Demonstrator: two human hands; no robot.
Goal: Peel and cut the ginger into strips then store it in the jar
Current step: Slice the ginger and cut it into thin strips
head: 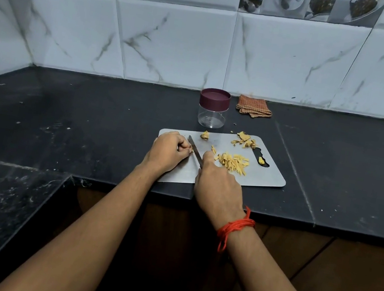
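Cutting | your left hand (170,150) pinches small yellow ginger bit (192,149), grey board (267,176) left edge | right hand (216,188) grips thin steel knife (195,151) | next: slice slowly

A home kitchen: black stone counter (88,114), marble-look wall tiles (172,44), cutting board (264,178), folded cloth (254,107).
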